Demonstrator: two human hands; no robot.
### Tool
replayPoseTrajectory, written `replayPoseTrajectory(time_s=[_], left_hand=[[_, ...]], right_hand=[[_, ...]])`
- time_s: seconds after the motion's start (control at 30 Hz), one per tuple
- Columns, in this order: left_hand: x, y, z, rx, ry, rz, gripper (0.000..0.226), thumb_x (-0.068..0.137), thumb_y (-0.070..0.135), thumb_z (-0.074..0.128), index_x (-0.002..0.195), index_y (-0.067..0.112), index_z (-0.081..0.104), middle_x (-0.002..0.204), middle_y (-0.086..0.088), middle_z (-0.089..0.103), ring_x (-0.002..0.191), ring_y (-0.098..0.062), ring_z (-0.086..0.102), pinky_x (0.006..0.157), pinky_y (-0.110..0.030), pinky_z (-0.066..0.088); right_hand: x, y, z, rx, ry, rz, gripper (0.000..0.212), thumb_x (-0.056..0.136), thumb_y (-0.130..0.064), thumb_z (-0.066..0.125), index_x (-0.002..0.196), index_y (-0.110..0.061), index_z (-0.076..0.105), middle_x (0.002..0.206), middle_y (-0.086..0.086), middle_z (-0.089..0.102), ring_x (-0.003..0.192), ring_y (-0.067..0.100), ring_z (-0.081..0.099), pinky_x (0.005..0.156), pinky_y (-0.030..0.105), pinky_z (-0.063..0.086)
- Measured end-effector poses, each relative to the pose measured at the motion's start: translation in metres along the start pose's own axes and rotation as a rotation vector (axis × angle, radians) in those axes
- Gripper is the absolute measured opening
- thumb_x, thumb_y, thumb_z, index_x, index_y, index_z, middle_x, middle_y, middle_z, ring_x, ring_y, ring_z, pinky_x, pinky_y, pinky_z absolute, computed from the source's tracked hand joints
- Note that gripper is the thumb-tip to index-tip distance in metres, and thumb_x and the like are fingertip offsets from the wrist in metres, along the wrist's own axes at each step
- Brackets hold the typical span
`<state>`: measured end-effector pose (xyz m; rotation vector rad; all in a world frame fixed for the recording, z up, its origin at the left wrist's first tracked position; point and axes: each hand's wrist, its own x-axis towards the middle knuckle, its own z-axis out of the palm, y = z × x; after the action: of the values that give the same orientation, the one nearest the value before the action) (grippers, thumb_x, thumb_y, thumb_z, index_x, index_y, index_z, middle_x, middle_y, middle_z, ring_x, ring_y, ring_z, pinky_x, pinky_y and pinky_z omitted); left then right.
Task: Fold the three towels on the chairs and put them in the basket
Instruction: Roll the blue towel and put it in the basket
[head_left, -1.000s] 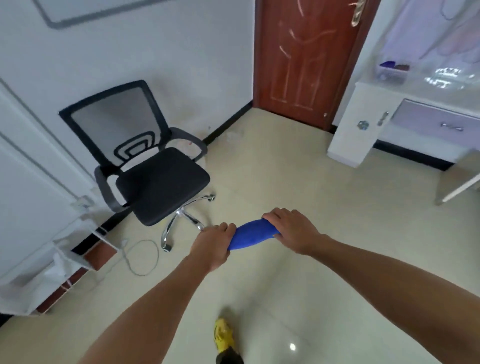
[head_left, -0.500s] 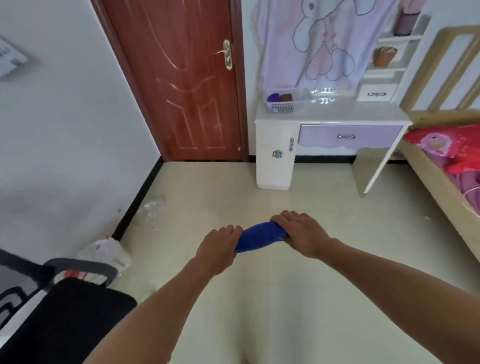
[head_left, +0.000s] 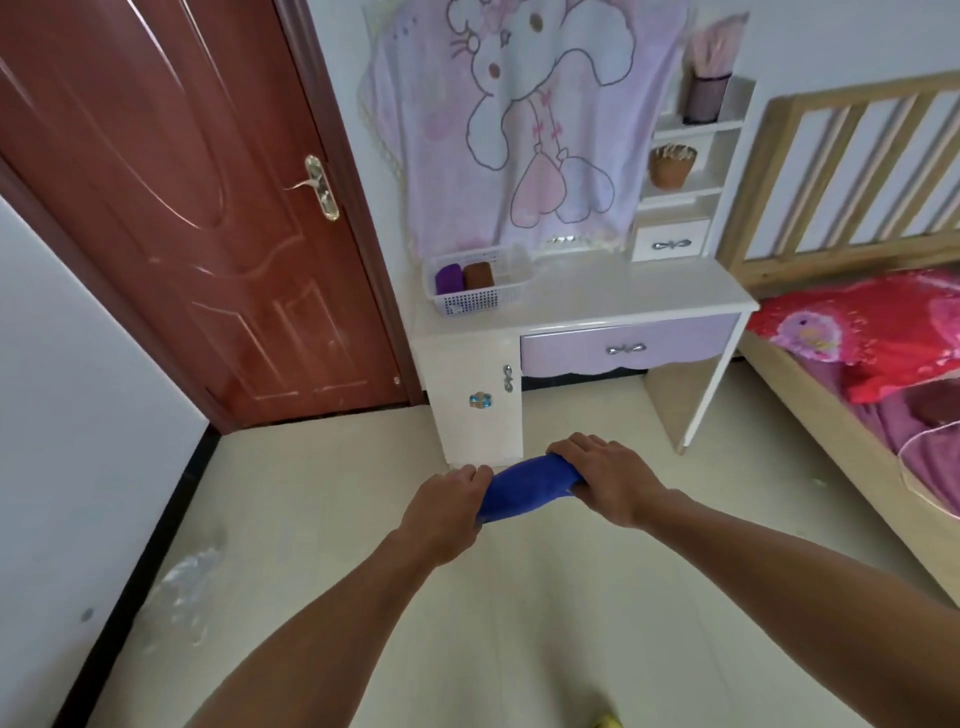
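A rolled blue towel (head_left: 527, 488) hangs in the air in front of me, held at both ends. My left hand (head_left: 447, 512) grips its near left end and my right hand (head_left: 605, 475) grips its far right end. Ahead, a white mesh basket (head_left: 480, 301) sits on the left part of a white desk (head_left: 623, 296). Inside the basket stand a rolled purple towel (head_left: 449, 279) and a rolled brown towel (head_left: 479, 275), side by side at its left end.
A closed red-brown door (head_left: 197, 234) fills the left. A wooden bed (head_left: 857, 374) with red bedding stands on the right. A crumpled clear plastic bag (head_left: 189, 571) lies by the left wall. Tiled floor stretches between me and the desk.
My view has swung right and moved toward the desk; the black office chair has left the frame. Both hands keep the same hold on the blue towel.
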<state>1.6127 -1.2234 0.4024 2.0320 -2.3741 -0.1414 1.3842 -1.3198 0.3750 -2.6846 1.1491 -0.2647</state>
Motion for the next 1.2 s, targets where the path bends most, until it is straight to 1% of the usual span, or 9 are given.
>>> replayPoseTrajectory(time_s=[0.23,0.43,0.7,0.8,0.87,0.93,1.07,1.13,1.2], left_hand=[[0.154,-0.052,-0.020,-0.058,0.008,-0.083,0.031,0.087,0.024,0.060,0.115,0.019,0.047,0.106,0.000,0.062,0.087,-0.019,0.063,0.079,-0.032,0.053],[0.260,-0.121,-0.020,-0.075,0.059,-0.071,0.038,0.088,0.023,0.057,0.122,0.019,0.044,0.107,-0.001,0.061,0.086,-0.021,0.062,0.072,-0.029,0.046],[0.412,-0.222,-0.027,-0.342,0.040,-0.058,0.040,0.084,0.026,0.063,0.121,0.024,0.047,0.105,-0.001,0.063,0.087,-0.021,0.064,0.076,-0.034,0.054],[0.461,-0.248,-0.031,-0.455,0.032,-0.077,0.037,0.078,0.023,0.063,0.114,0.022,0.055,0.104,0.000,0.066,0.090,-0.020,0.063,0.079,-0.036,0.055],[0.487,-0.256,-0.034,-0.487,0.010,-0.089,0.037,0.074,0.023,0.064,0.111,0.021,0.058,0.102,0.000,0.065,0.090,-0.019,0.062,0.077,-0.035,0.053],[0.516,-0.265,-0.032,-0.542,-0.033,-0.128,0.032,0.071,0.026,0.065,0.102,0.021,0.057,0.098,0.000,0.060,0.084,-0.018,0.059,0.071,-0.033,0.051],[0.565,-0.267,-0.026,-0.728,-0.104,-0.223,0.014,0.072,0.018,0.066,0.076,0.014,0.053,0.078,-0.001,0.055,0.067,-0.013,0.051,0.060,-0.029,0.043],[0.592,-0.266,-0.020,-0.821,-0.116,-0.298,0.019,0.073,0.014,0.067,0.088,0.008,0.057,0.082,-0.004,0.061,0.072,-0.018,0.057,0.066,-0.033,0.048],[0.615,-0.266,-0.011,-0.901,-0.127,-0.353,0.038,0.073,0.017,0.068,0.107,0.011,0.052,0.098,-0.005,0.065,0.086,-0.022,0.063,0.077,-0.038,0.055]], right_hand=[[0.159,0.088,-0.035,0.002,-0.017,-0.049,0.041,0.085,-0.019,0.060,0.124,-0.024,0.051,0.114,-0.004,0.058,0.098,0.020,0.057,0.076,0.025,0.033],[0.278,0.134,-0.031,0.032,-0.014,-0.059,0.040,0.083,-0.020,0.063,0.121,-0.024,0.052,0.110,-0.005,0.060,0.093,0.018,0.058,0.078,0.030,0.047],[0.438,0.182,-0.043,0.215,-0.083,0.220,0.049,0.078,-0.019,0.064,0.123,-0.029,0.049,0.113,-0.011,0.059,0.096,0.019,0.058,0.080,0.031,0.046],[0.480,0.202,-0.054,0.324,-0.091,0.340,0.051,0.074,-0.018,0.066,0.122,-0.029,0.051,0.107,-0.008,0.062,0.093,0.019,0.057,0.077,0.031,0.044],[0.505,0.216,-0.061,0.410,-0.096,0.399,0.052,0.072,-0.015,0.069,0.120,-0.026,0.052,0.104,-0.004,0.063,0.092,0.021,0.058,0.079,0.033,0.048],[0.539,0.233,-0.068,0.542,-0.070,0.466,0.051,0.071,-0.009,0.072,0.116,-0.023,0.054,0.097,0.001,0.065,0.089,0.024,0.061,0.075,0.034,0.051],[0.597,0.261,-0.074,0.774,-0.060,0.576,0.044,0.077,-0.002,0.067,0.116,-0.020,0.054,0.096,0.008,0.066,0.085,0.021,0.062,0.066,0.025,0.047],[0.628,0.282,-0.070,0.803,-0.070,0.582,0.044,0.079,-0.003,0.066,0.119,-0.018,0.055,0.101,0.011,0.065,0.090,0.025,0.062,0.069,0.027,0.048],[0.655,0.302,-0.061,0.768,-0.088,0.565,0.043,0.082,-0.005,0.066,0.122,-0.017,0.055,0.103,0.010,0.063,0.094,0.028,0.060,0.068,0.026,0.046]])
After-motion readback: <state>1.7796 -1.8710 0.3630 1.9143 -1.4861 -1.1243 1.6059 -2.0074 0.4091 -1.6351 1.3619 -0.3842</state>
